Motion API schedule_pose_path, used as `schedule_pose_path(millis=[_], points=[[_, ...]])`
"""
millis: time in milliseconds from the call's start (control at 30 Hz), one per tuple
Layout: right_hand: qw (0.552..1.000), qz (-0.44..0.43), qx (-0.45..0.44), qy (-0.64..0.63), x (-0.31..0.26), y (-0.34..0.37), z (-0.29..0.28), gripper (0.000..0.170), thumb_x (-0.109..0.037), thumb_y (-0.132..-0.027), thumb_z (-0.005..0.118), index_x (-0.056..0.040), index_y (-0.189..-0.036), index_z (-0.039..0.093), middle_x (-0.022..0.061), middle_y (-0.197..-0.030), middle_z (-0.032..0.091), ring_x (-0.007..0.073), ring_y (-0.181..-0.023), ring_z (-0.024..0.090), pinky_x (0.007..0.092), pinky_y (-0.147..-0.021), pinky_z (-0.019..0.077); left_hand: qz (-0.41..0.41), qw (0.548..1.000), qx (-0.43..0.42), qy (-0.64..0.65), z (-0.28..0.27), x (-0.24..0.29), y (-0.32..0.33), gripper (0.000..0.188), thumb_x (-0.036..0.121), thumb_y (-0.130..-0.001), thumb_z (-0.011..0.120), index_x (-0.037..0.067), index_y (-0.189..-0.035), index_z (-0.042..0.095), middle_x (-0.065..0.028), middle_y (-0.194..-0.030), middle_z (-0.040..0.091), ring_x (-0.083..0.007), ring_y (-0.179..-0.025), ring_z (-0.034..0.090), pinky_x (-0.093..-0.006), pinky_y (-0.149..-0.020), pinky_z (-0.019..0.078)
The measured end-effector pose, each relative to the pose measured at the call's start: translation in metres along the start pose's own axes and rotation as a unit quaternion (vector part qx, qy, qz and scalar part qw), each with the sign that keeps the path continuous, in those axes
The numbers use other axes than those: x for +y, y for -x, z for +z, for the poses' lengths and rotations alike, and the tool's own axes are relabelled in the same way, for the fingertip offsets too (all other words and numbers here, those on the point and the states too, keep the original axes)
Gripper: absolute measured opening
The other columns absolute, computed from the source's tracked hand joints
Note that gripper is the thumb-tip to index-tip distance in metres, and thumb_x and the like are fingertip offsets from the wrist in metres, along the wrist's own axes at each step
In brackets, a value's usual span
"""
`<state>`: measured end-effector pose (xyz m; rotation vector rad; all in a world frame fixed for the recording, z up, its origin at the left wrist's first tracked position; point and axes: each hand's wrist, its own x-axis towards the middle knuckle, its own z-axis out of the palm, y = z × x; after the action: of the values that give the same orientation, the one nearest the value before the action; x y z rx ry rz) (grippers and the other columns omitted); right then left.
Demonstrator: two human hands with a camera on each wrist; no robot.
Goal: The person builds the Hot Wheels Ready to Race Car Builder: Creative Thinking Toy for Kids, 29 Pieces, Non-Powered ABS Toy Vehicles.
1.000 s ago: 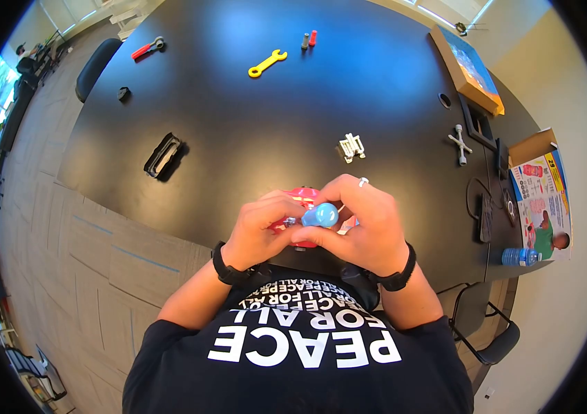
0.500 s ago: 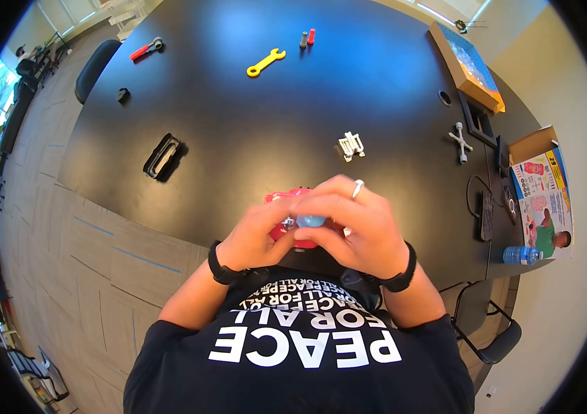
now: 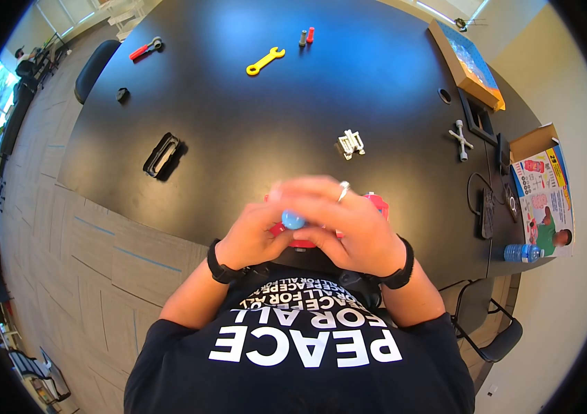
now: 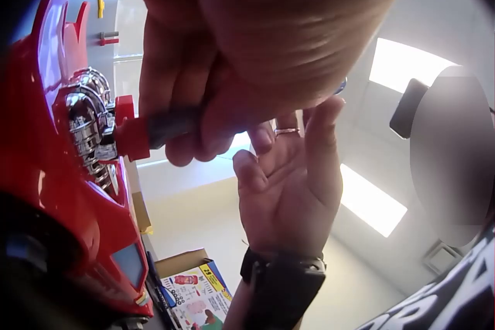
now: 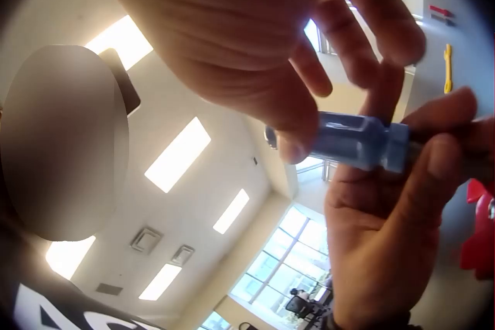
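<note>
A screwdriver with a translucent blue handle point(image 5: 348, 140) lies between both hands, close over a red toy car point(image 4: 35, 152). Near its tip, my left hand point(image 3: 248, 231) pinches the dark shaft point(image 4: 174, 124). A red piece point(image 4: 133, 138) sits at that tip, right against the car's chrome engine point(image 4: 87, 117). My right hand point(image 3: 352, 221) holds the handle's end, thumb against it and several fingers stretched out across the top. From above, the hands cover most of the car, and only the rounded handle end shows between them.
Beyond the hands lie a white plastic part point(image 3: 351, 143), a black tray-like part point(image 3: 162, 156), a yellow wrench point(image 3: 266, 61) and a red-handled ratchet point(image 3: 146, 48). To the right are a grey cross wrench point(image 3: 460, 141), a water bottle point(image 3: 523, 253) and an open printed box point(image 3: 543, 196).
My right hand has swept its fingers left over the handle, turning it, and the handle end has shifted left. The car's right end has come into sight. My left hand has barely moved.
</note>
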<state>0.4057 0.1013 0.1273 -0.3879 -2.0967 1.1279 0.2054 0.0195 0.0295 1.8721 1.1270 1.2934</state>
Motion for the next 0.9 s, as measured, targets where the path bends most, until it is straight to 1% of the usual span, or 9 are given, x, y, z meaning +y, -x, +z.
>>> schedule_pose_path(millis=[67, 100, 167, 267, 400, 567, 733, 833, 900], points=[[0.978, -0.177, -0.086, 0.061, 0.024, -0.001, -0.003, 0.047, -0.014, -0.083, 0.097, -0.0052, -0.123, 0.075, 0.0103, -0.119, 0.074, 0.011, -0.074, 0.061, 0.0268, -0.058, 0.0477, 0.003, 0.999, -0.017, -0.041, 0.0, 0.003, -0.001, 0.058, 0.008, -0.088, 0.088, 0.002, -0.143, 0.069, -0.0143, -0.121, 0.081, -0.033, -0.11, 0.079, -0.0394, -0.094, 0.0619], [0.978, -0.178, -0.087, 0.061, 0.021, 0.004, -0.004, 0.047, -0.014, -0.083, 0.097, -0.0052, -0.123, 0.075, 0.0103, -0.119, 0.074, 0.011, -0.074, 0.061, 0.0268, -0.058, 0.0477, -0.003, 1.0, 0.013, -0.017, 0.001, 0.009, -0.005, 0.052, 0.004, -0.089, 0.085, 0.002, -0.139, 0.07, -0.0143, -0.119, 0.081, -0.0336, -0.109, 0.079, -0.0409, -0.093, 0.0617], [0.985, 0.068, -0.031, 0.156, 0.003, 0.013, -0.007, 0.056, -0.019, -0.081, 0.095, -0.0051, -0.13, 0.071, 0.0155, -0.124, 0.07, 0.0316, -0.098, 0.074, 0.0384, -0.08, 0.0611, -0.008, 0.999, 0.042, 0.007, 0.003, 0.013, -0.008, 0.047, 0.001, -0.09, 0.082, 0.002, -0.135, 0.071, -0.0142, -0.116, 0.081, -0.0342, -0.108, 0.079, -0.0423, -0.092, 0.0615], [0.995, 0.009, 0.034, 0.093, -0.008, 0.002, -0.005, 0.058, -0.023, -0.079, 0.097, -0.005, -0.128, 0.072, 0.0136, -0.116, 0.071, 0.0307, -0.094, 0.074, 0.038, -0.078, 0.0605, -0.079, 0.991, 0.036, 0.098, 0.002, 0.008, -0.005, 0.046, -0.001, -0.089, 0.081, 0.001, -0.133, 0.07, -0.016, -0.117, 0.08, -0.0369, -0.108, 0.078, -0.0436, -0.093, 0.0611], [0.995, -0.044, -0.056, 0.073, 0.011, 0.009, -0.012, 0.057, -0.025, -0.08, 0.098, -0.005, -0.127, 0.072, 0.013, -0.117, 0.069, 0.0266, -0.086, 0.07, 0.0347, -0.072, 0.0572, 0.03, 0.999, -0.019, 0.021, 0.0, 0.008, -0.008, 0.053, -0.003, -0.092, 0.078, 0.0, -0.144, 0.066, -0.0181, -0.119, 0.08, -0.0306, -0.112, 0.08, -0.0391, -0.097, 0.0623], [0.994, 0.007, 0.031, 0.102, 0.0, 0.006, -0.002, 0.05, -0.019, -0.083, 0.096, -0.0049, -0.126, 0.075, 0.0105, -0.11, 0.071, 0.0229, -0.084, 0.068, 0.0325, -0.07, 0.0557, -0.062, 0.985, 0.025, 0.157, 0.006, 0.012, -0.009, 0.04, -0.001, -0.097, 0.078, -0.007, -0.135, 0.067, -0.015, -0.117, 0.079, -0.0196, -0.105, 0.077, -0.0354, -0.093, 0.062], [0.997, -0.062, -0.017, 0.047, 0.016, 0.017, -0.007, 0.052, -0.019, -0.08, 0.098, -0.004, -0.124, 0.075, 0.0103, -0.108, 0.072, 0.0211, -0.085, 0.069, 0.0326, -0.072, 0.0564, -0.023, 0.995, 0.005, 0.097, 0.002, 0.007, -0.006, 0.053, -0.003, -0.094, 0.079, -0.002, -0.144, 0.065, -0.016, -0.123, 0.08, -0.0271, -0.112, 0.08, -0.0384, -0.097, 0.0623], [0.994, 0.094, 0.0, 0.064, 0.002, 0.019, -0.005, 0.047, -0.013, -0.084, 0.094, -0.0032, -0.126, 0.075, 0.0126, -0.11, 0.074, 0.0252, -0.092, 0.072, 0.0352, -0.079, 0.0588, -0.043, 0.99, 0.009, 0.131, 0.006, 0.009, -0.008, 0.053, -0.003, -0.092, 0.08, 0.0, -0.143, 0.066, -0.0158, -0.122, 0.08, -0.0284, -0.113, 0.079, -0.0393, -0.097, 0.0615], [0.999, -0.01, 0.024, 0.047, -0.009, 0.006, -0.002, 0.044, -0.009, -0.085, 0.091, -0.0034, -0.126, 0.076, 0.0126, -0.109, 0.074, 0.0291, -0.095, 0.073, 0.038, -0.084, 0.0597, -0.043, 0.99, 0.015, 0.132, 0.006, 0.006, -0.007, 0.052, -0.002, -0.092, 0.08, 0.001, -0.142, 0.067, -0.0158, -0.122, 0.08, -0.0293, -0.113, 0.079, -0.0398, -0.097, 0.061]])
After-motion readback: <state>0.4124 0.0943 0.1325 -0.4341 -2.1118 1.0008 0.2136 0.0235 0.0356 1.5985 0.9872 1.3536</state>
